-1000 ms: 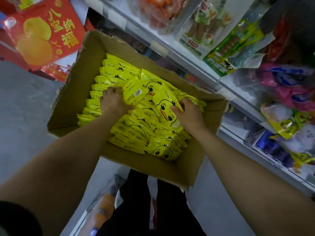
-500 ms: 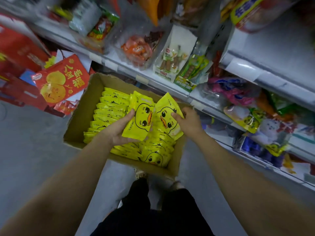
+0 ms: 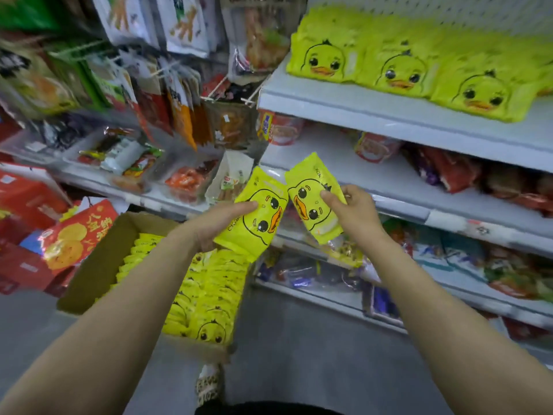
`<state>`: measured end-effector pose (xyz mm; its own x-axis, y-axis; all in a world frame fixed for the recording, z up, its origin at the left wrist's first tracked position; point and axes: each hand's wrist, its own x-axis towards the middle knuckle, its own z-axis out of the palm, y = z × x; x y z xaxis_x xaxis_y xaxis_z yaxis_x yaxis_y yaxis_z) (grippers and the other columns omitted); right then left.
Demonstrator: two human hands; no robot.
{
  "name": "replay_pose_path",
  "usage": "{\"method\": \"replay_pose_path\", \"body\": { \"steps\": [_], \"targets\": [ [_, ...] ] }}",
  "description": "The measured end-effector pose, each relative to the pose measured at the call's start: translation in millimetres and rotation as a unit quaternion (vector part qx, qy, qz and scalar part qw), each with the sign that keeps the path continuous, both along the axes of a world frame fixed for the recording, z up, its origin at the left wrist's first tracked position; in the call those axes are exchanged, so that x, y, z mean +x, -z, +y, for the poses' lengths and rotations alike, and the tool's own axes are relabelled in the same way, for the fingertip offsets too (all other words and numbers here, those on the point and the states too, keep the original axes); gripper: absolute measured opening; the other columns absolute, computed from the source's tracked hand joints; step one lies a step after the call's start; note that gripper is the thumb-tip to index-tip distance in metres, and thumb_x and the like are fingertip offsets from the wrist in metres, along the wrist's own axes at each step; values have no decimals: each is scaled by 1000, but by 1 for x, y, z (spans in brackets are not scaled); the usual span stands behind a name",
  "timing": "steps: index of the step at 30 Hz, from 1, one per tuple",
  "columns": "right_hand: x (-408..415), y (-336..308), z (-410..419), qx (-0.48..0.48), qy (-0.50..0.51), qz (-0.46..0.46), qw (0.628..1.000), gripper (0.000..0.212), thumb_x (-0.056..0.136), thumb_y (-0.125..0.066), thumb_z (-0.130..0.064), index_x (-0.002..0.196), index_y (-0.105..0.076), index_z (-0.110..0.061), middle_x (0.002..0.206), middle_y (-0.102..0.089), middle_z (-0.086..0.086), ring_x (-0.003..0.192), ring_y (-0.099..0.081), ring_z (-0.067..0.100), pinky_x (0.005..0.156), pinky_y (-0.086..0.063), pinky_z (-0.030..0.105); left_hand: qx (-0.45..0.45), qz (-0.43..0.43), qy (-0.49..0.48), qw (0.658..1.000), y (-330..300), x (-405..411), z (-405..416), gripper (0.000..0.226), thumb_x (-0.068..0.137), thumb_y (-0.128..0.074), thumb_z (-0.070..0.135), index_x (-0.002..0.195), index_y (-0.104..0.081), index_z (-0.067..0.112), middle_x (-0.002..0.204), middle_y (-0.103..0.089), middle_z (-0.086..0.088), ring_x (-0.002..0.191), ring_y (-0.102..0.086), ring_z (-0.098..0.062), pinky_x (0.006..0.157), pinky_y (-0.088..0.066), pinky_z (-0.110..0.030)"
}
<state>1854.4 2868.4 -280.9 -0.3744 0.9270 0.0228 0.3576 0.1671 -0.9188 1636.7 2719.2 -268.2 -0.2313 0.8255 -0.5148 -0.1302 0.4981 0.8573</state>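
1. Shop aisle with white shelving crowded with bagged snacks, over a grey floor. At far left a red gift box [image 3: 74, 238] leans close to the stock carton.
2. The cardboard box [image 3: 98, 265] stands open on the floor, left of your feet. It holds rows of boxed duck packets [image 3: 209, 298] packed on edge. By my judgement it is mostly full.
3. Your left hand [image 3: 218, 223] grips the left packet [image 3: 257, 223] above the box's right end. The thumb lies across the packet's face and the other fingers are closed behind it, out of view.
4. Your right hand [image 3: 353, 211] pinches the right packet [image 3: 314, 202]. Its fingers [image 3: 354, 190] are curled round the packet's edge with the thumb on the printed face. The two packets meet at their upper corners, though you cannot tell whether they touch or overlap.
5. The top shelf [image 3: 389, 115], at upper right, carries shelved duck packets [image 3: 401, 70] in a row, faces out. Its far right end is too blurred to assess.
6. Finding:
   - Two packets are drawn from the box and in hand.
   - Neither is placed, and both hang well below the shelf and to its left.
   - Given the stock left in the box, restocking looks far from complete.
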Motion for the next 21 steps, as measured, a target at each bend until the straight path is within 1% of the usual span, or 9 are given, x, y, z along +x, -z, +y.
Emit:
{"method": "replay_pose_path", "body": {
  "steps": [2, 5, 8, 12, 14, 16, 18, 19, 21],
  "targets": [
    [39, -23, 11, 23, 14, 30, 999, 18, 88, -73, -32, 80, -62, -21, 78, -70, -1, 66, -63, 8, 60, -48, 24, 55, 25, 35, 998, -25, 34, 16, 22, 92, -62, 30, 108, -67, 16, 87, -76, -4, 71, -72, -21, 61, -60, -34],
    [94, -54, 26, 53, 31, 64, 996, 13, 89, -72, -27, 88, -65, -17, 80, -70, -5, 63, -62, -4, 60, -47, 16, 120, 67, 94, 986, -50, 79, 40, 19, 90, -60, 23, 106, -68, 15, 90, -75, -7, 73, -71, -20, 63, -59, -29],
    [141, -80, 43, 84, 52, 69, 993, 16, 88, -73, -29, 80, -65, -18, 78, -70, 0, 66, -62, 7, 62, -47, 26, 161, 110, 153, 969, -76, 125, 62, 16, 92, -60, 21, 104, -69, 15, 89, -75, -8, 70, -70, -18, 62, -58, -28],
    [190, -108, 76, 100, 83, 82, 988, 18, 87, -73, -31, 83, -67, -15, 79, -71, 0, 67, -64, 10, 58, -47, 21, 189, 198, 200, 941, -102, 163, 100, 16, 91, -63, 30, 101, -69, 19, 90, -76, -2, 75, -70, -13, 66, -54, -28],
    [207, -120, 96, 106, 97, 97, 985, 15, 86, -74, -31, 83, -68, -18, 79, -72, -1, 68, -66, 10, 61, -48, 24, 198, 189, 231, 934, -116, 176, 121, 15, 88, -68, 22, 103, -67, 19, 90, -75, 2, 76, -70, -11, 65, -53, -25],
    [221, -130, 117, 116, 106, 108, 982, 13, 86, -75, -30, 84, -69, -18, 80, -73, -1, 70, -68, 13, 65, -52, 28, 185, 153, 275, 931, -127, 184, 144, 29, 82, -75, 12, 110, -65, 14, 99, -75, -2, 85, -72, -17, 68, -56, -28],
    [234, -139, 140, 128, 115, 100, 980, 14, 84, -76, -31, 86, -72, -18, 82, -75, -1, 76, -71, 17, 71, -57, 33, 166, 139, 315, 924, -135, 189, 169, 46, 73, -79, 12, 115, -63, 7, 107, -73, -10, 92, -71, -25, 72, -58, -31],
    [240, -144, 152, 134, 116, 93, 980, 14, 84, -77, -32, 88, -73, -19, 83, -76, -1, 79, -73, 18, 75, -58, 35, 166, 142, 328, 919, -138, 191, 184, 47, 71, -79, 11, 116, -63, 6, 108, -73, -11, 92, -71, -26, 72, -57, -31],
    [253, -152, 178, 140, 118, 78, 980, 15, 82, -78, -33, 88, -74, -19, 85, -77, -1, 84, -73, 21, 80, -58, 39, 179, 155, 337, 911, -143, 196, 214, 40, 75, -79, 4, 112, -65, 4, 106, -73, -11, 91, -71, -24, 72, -57, -29]
  ]
}}
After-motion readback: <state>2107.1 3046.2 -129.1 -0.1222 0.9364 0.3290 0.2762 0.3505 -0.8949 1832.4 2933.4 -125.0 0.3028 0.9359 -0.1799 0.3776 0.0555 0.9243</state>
